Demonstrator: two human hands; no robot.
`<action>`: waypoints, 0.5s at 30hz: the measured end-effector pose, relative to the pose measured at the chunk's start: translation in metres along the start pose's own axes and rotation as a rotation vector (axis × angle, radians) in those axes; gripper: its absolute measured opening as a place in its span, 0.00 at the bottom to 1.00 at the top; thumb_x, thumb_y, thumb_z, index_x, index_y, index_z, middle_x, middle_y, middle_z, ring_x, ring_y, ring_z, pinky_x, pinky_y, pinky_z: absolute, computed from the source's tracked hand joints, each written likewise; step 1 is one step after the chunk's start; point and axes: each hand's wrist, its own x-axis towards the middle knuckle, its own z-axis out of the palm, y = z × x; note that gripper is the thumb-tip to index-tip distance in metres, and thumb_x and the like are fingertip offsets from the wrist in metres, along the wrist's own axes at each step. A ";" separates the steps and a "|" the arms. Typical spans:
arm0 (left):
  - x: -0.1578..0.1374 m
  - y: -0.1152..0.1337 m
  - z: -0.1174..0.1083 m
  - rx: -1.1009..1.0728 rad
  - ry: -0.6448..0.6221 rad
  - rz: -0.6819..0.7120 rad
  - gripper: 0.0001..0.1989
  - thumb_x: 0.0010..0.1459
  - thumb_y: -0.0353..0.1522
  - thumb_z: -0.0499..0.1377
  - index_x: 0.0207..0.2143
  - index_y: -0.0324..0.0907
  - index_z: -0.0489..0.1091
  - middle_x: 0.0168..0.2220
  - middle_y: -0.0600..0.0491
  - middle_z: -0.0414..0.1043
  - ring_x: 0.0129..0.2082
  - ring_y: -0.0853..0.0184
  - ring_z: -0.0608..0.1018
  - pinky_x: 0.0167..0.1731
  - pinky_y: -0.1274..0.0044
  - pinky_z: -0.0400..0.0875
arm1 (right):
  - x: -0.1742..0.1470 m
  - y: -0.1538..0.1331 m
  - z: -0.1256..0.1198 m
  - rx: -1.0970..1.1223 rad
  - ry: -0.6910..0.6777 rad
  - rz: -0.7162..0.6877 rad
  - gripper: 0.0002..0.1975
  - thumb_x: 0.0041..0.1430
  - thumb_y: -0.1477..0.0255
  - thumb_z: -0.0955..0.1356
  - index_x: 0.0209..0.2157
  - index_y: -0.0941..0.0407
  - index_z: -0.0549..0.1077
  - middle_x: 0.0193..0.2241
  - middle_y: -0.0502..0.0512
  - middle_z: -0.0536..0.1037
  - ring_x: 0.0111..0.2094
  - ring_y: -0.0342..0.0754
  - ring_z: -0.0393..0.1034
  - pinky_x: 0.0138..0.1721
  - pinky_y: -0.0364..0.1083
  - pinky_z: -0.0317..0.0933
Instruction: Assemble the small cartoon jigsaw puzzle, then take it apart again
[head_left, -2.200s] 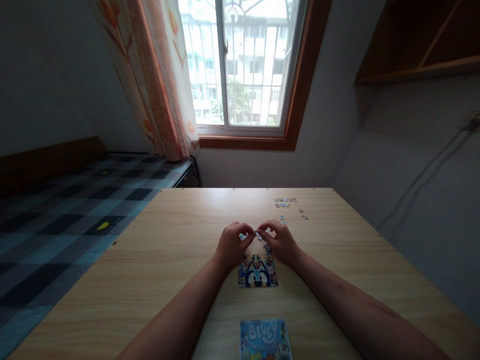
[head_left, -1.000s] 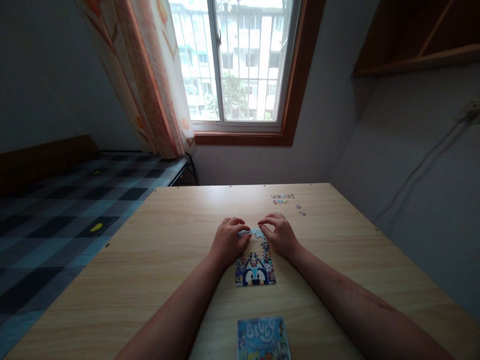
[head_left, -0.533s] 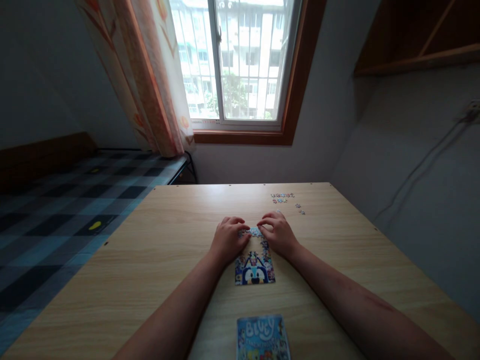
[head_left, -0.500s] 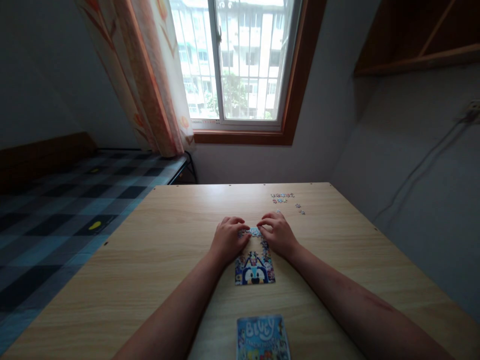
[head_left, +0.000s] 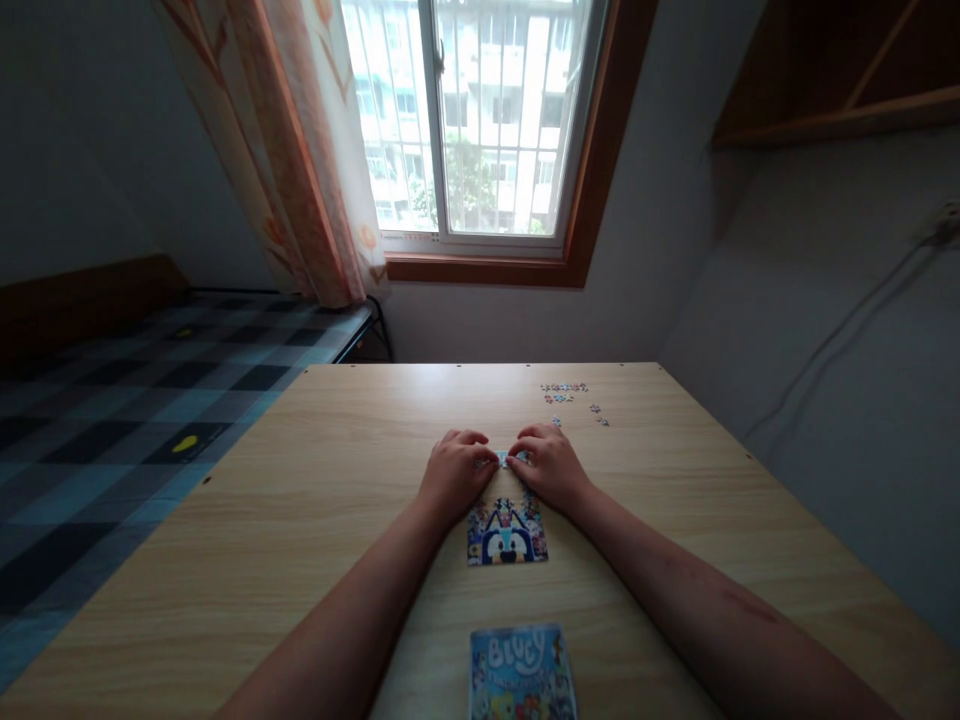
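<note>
A partly assembled jigsaw puzzle (head_left: 508,545) lies flat on the table, showing a blue cartoon dog's face at its near edge. Bare wood shows within its middle. My left hand (head_left: 461,468) bends over the puzzle's far left corner, thumb and fingers closed on the edge. Opposite it, my right hand (head_left: 549,466) pinches at the far edge, its fingertips close to the left ones. The hands hide much of the puzzle's upper part, and the single piece between the fingertips is too small to make out.
Several loose puzzle pieces (head_left: 564,388) lie in rows at the table's far right, with a few single pieces (head_left: 595,408) nearer. A blue Bluey box (head_left: 521,672) sits at the near edge of the wooden table (head_left: 300,560). Left stands a bed (head_left: 112,400) with checked cover.
My right hand has shifted slightly left, bringing its fingertips nearer to my left hand's over the puzzle's far edge. The view has tilted down a little.
</note>
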 end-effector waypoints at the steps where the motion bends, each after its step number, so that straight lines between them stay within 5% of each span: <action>1: 0.000 0.000 0.000 0.001 0.000 0.005 0.05 0.58 0.33 0.65 0.33 0.49 0.83 0.45 0.51 0.79 0.46 0.57 0.75 0.51 0.63 0.69 | 0.000 0.000 0.000 -0.008 -0.003 0.005 0.02 0.59 0.69 0.74 0.32 0.52 0.81 0.38 0.54 0.77 0.45 0.51 0.67 0.52 0.51 0.57; 7: 0.000 -0.001 0.004 -0.020 0.029 0.028 0.05 0.57 0.32 0.65 0.32 0.49 0.83 0.42 0.51 0.80 0.45 0.58 0.76 0.50 0.64 0.70 | 0.001 0.000 0.000 -0.006 -0.014 0.011 0.03 0.59 0.69 0.73 0.32 0.52 0.80 0.38 0.54 0.77 0.45 0.51 0.67 0.52 0.51 0.56; 15: 0.003 -0.011 -0.002 -0.240 0.336 -0.108 0.06 0.60 0.31 0.63 0.35 0.45 0.81 0.39 0.50 0.79 0.42 0.61 0.78 0.49 0.67 0.73 | 0.000 0.002 -0.001 0.080 0.102 0.040 0.13 0.58 0.83 0.66 0.38 0.55 0.79 0.37 0.54 0.79 0.43 0.50 0.68 0.51 0.49 0.59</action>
